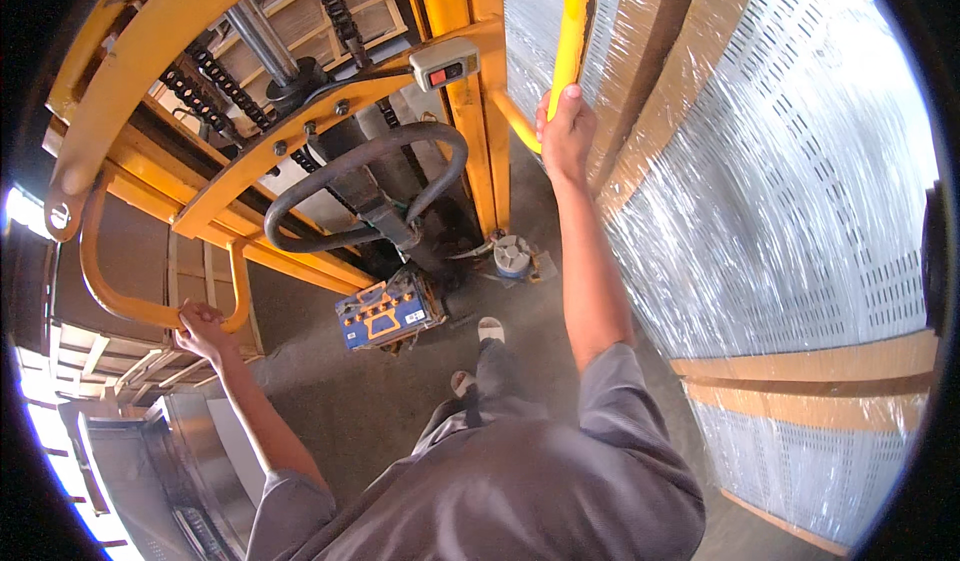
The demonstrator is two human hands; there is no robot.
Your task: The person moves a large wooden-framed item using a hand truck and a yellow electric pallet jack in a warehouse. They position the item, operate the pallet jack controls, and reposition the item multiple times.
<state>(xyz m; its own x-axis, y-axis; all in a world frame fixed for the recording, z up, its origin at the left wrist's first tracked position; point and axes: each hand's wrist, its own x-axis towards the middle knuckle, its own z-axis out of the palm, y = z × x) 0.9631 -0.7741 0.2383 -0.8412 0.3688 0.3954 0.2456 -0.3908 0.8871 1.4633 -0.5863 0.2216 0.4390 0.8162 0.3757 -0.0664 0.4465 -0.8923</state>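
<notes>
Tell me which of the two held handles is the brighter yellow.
The right handle, in the right hand: it is bright lemon yellow, while the left handle, in the left hand, looks orange.

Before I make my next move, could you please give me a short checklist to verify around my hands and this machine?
1. Left hand on the left yellow handle: ok.
2. Right hand closed around the right yellow handle: ok.
3. Dark looped bar free of hands: ok.
4. Forward foot apart from the blue-and-orange battery: ok, floor shows between them.
5. Red switch setting: cannot tell.
6. Gap between right yellow handle and plastic-wrapped stack: cannot tell.
</notes>
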